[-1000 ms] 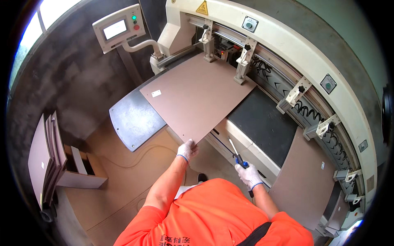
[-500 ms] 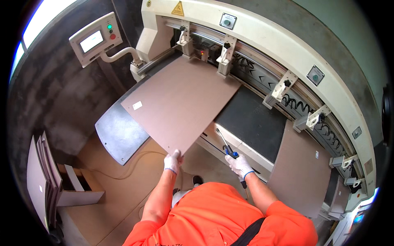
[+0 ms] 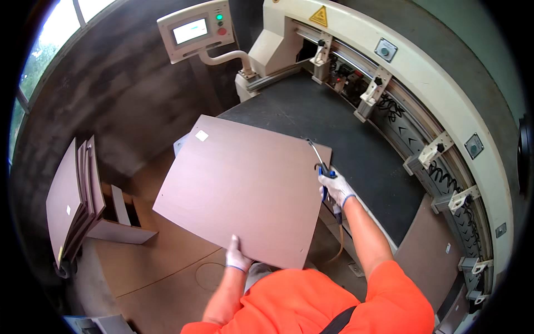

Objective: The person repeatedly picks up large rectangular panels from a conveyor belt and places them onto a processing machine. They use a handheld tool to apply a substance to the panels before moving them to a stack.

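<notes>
On brown panel (image 3: 245, 189): white label (image 3: 202, 135) at far-left corner.

A large flat brown board (image 3: 245, 192) with a small white label is held level above the floor.

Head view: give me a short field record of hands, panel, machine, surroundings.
left hand: gloved, grips near edge of brown panel
right hand: gloved, at panel's far right edge, holds blue-handled tool
panel: flat, held off the dark machine bed
machine: cream frame, control screen on arm
left side: stacked panels on edge
</notes>
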Available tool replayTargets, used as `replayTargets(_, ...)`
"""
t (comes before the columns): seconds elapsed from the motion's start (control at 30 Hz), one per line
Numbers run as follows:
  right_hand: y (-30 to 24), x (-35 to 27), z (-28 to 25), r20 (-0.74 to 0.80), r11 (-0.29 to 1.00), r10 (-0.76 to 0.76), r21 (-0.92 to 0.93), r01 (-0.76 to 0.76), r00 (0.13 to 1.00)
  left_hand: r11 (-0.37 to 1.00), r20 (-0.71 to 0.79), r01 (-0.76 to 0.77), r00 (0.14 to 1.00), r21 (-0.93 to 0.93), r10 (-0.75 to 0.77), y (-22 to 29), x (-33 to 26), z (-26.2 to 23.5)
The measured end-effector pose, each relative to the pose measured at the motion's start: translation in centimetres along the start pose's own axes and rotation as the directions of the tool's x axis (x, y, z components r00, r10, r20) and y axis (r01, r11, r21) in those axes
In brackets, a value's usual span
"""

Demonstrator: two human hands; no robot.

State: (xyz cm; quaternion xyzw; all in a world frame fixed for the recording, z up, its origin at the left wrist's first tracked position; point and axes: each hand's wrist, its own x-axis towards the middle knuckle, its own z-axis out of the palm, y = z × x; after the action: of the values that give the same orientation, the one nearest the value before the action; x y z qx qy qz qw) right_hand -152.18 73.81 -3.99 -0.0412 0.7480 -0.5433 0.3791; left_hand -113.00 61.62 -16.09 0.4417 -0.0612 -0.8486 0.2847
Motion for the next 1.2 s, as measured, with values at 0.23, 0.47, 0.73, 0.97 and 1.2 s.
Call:
replayTargets(0.23,-0.4,5.3,6.2,0.056,0.894,0.013,-0.448,0.014,0.998,0.873,-0.228,-0.245,0.903,0.422,0.365,9.2,-2.9,-10.4)
replayTargets(0.47,7.6,0.5,5.2,0.121,0.976,0.09,-0.208,-0.063,0.989,0.712,-0.265,-0.168,0.851,0.682,0.454,17.0,-3.2,-12.8)
replayTargets(0.73,18.0,-16.8,-2.7,-0.288,0.974,0.171,0.195,-0.117,0.942,0.417,0.099,-0.212,0.956,0.884,0.277,19.7,8.3,-3.9)
replayTargets(0.97,19.7,-19.7,0.9,-0.345,0.945,0.245,0.296,-0.143,0.906,0.241,0.524,-0.61,0.782,0.755,0.337,12.8,8.6,3.7)
replayTargets(1.2,16.0,-11.8,6.4,-0.181,0.929,0.23,0.332,-0.16,0.956,0.344,0.077,0.063,0.922,0.937,-0.379,2.7,4.0,7.7)
